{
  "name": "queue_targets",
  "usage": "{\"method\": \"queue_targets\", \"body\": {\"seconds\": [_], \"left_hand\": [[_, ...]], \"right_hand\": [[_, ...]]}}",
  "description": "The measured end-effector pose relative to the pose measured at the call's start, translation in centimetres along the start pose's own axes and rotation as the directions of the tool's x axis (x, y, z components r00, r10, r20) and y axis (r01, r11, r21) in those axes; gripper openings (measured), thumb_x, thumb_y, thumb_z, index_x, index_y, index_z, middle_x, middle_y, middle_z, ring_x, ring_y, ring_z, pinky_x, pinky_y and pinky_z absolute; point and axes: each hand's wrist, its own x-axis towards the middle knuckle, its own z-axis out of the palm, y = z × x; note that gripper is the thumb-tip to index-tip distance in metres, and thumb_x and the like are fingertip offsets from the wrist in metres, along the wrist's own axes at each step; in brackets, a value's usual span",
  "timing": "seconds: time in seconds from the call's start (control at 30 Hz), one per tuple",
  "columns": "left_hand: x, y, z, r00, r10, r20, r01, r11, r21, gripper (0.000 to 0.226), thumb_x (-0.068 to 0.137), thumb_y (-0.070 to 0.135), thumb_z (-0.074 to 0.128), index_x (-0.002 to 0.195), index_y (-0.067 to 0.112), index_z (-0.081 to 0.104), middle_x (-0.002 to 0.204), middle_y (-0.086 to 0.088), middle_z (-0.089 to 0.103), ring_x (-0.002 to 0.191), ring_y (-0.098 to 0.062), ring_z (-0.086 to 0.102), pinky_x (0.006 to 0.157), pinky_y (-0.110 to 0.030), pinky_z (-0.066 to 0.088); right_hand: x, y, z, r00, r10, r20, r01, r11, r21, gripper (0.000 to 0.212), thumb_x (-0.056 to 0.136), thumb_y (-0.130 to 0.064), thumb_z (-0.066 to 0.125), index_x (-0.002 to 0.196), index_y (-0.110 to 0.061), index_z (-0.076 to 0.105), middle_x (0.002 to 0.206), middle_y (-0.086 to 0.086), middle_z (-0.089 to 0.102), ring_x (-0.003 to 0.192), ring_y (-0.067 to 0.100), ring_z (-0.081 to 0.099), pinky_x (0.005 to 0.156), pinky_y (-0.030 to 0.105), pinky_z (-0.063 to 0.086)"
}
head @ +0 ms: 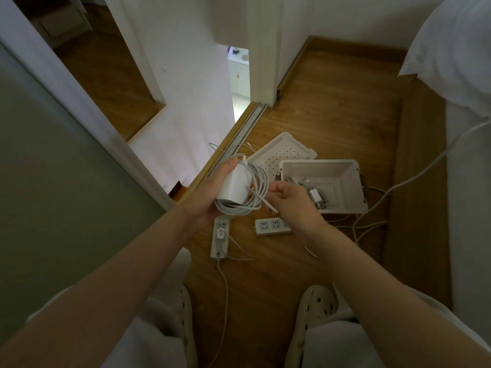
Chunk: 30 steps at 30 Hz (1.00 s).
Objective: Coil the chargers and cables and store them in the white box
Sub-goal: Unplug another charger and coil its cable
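Note:
My left hand (212, 192) holds a white square charger brick (235, 185) with its white cable (252, 189) looped in a coil around it. My right hand (292, 200) pinches the free end of that cable just right of the coil. The white box (345, 171) stands open on the wooden floor to the right, with a small charger and coiled cable (317, 196) inside. Its perforated lid (281, 152) lies behind it.
Two white power strips lie on the floor, one long (220, 236) with a plug in it, one short (272, 226). Loose white cables (372, 224) trail toward the bed (467, 160) on the right. A sliding door track (239, 134) runs at left. My slippers (313, 309) are below.

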Motion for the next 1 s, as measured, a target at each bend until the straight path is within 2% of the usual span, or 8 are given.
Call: {"method": "queue_targets", "body": {"seconds": [0.1, 0.27, 0.4, 0.57, 0.67, 0.73, 0.93, 1.0], "left_hand": [[0.1, -0.1, -0.3, 1.000, -0.008, 0.009, 0.007, 0.994, 0.110, 0.054, 0.074, 0.057, 0.049, 0.118, 0.024, 0.053, 0.104, -0.014, 0.062, 0.084, -0.022, 0.065, 0.072, -0.034, 0.056], [0.5, -0.6, -0.7, 0.995, -0.064, -0.074, 0.076, 0.982, 0.171, 0.075, 0.064, 0.062, 0.056, 0.124, 0.018, 0.052, 0.111, -0.018, 0.063, 0.086, -0.024, 0.066, 0.070, -0.033, 0.057], [0.7, -0.8, -0.3, 0.998, -0.054, -0.041, 0.060, 0.987, 0.150, 0.069, 0.065, 0.061, 0.057, 0.121, 0.020, 0.054, 0.113, -0.019, 0.063, 0.088, -0.025, 0.066, 0.072, -0.035, 0.057], [0.9, -1.4, 0.1, 0.995, -0.090, -0.054, 0.099, 0.971, 0.216, 0.058, 0.073, 0.061, 0.055, 0.117, 0.024, 0.056, 0.108, -0.017, 0.065, 0.086, -0.027, 0.067, 0.071, -0.036, 0.055], [1.1, -1.9, 0.2, 0.991, -0.095, -0.095, 0.113, 0.971, 0.209, 0.045, 0.084, 0.056, 0.052, 0.112, 0.021, 0.059, 0.097, -0.014, 0.068, 0.077, -0.024, 0.067, 0.068, -0.036, 0.056], [1.1, -2.2, 0.2, 0.988, -0.094, -0.120, 0.119, 0.968, 0.220, 0.048, 0.085, 0.056, 0.051, 0.111, 0.017, 0.060, 0.096, -0.015, 0.069, 0.075, -0.023, 0.067, 0.065, -0.034, 0.056], [1.2, -2.4, 0.4, 0.975, -0.135, -0.176, 0.174, 0.958, 0.228, 0.052, 0.082, 0.057, 0.056, 0.106, 0.012, 0.065, 0.089, -0.010, 0.070, 0.069, -0.018, 0.068, 0.058, -0.028, 0.054], [1.4, -2.4, 0.3, 0.972, -0.120, -0.203, 0.168, 0.957, 0.236, 0.051, 0.082, 0.056, 0.057, 0.104, 0.012, 0.065, 0.088, -0.009, 0.070, 0.068, -0.018, 0.068, 0.057, -0.027, 0.054]], "right_hand": [[-0.3, -0.2, -0.2, 0.984, 0.157, 0.087, -0.177, 0.927, 0.331, 0.018, 0.091, -0.003, 0.051, 0.082, -0.010, 0.064, 0.080, -0.002, 0.064, 0.071, 0.003, 0.061, 0.056, 0.011, 0.050], [-0.1, 0.0, -0.1, 0.924, 0.339, 0.174, -0.376, 0.737, 0.562, 0.020, 0.089, 0.009, 0.046, 0.096, -0.002, 0.061, 0.093, 0.010, 0.066, 0.082, 0.014, 0.063, 0.058, 0.016, 0.055], [0.1, 0.5, 0.0, 0.915, 0.373, 0.155, -0.375, 0.644, 0.667, 0.019, 0.088, 0.010, 0.047, 0.093, -0.002, 0.061, 0.087, 0.010, 0.067, 0.077, 0.015, 0.064, 0.052, 0.017, 0.055], [0.4, 0.8, 0.2, 0.911, 0.345, 0.226, -0.398, 0.597, 0.696, 0.028, 0.083, 0.014, 0.046, 0.105, 0.001, 0.058, 0.088, 0.011, 0.065, 0.066, 0.015, 0.067, 0.054, 0.021, 0.056], [0.6, 1.1, 0.4, 0.912, 0.363, 0.192, -0.383, 0.585, 0.715, 0.037, 0.086, 0.015, 0.042, 0.119, 0.000, 0.051, 0.088, 0.013, 0.063, 0.071, 0.017, 0.063, 0.048, 0.019, 0.054], [0.7, 1.3, 0.6, 0.907, 0.372, 0.196, -0.391, 0.574, 0.719, 0.038, 0.086, 0.015, 0.040, 0.120, 0.001, 0.051, 0.092, 0.014, 0.062, 0.075, 0.017, 0.062, 0.048, 0.019, 0.054], [0.5, 1.5, 1.3, 0.939, 0.317, 0.136, -0.277, 0.458, 0.845, 0.033, 0.082, 0.012, 0.031, 0.107, 0.001, 0.051, 0.097, 0.016, 0.056, 0.075, 0.020, 0.057, 0.062, 0.026, 0.054], [0.3, 1.4, 1.7, 0.963, 0.256, 0.080, -0.208, 0.525, 0.825, 0.022, 0.085, 0.004, 0.035, 0.102, -0.001, 0.047, 0.094, 0.014, 0.052, 0.075, 0.021, 0.053, 0.069, 0.030, 0.051]]}}
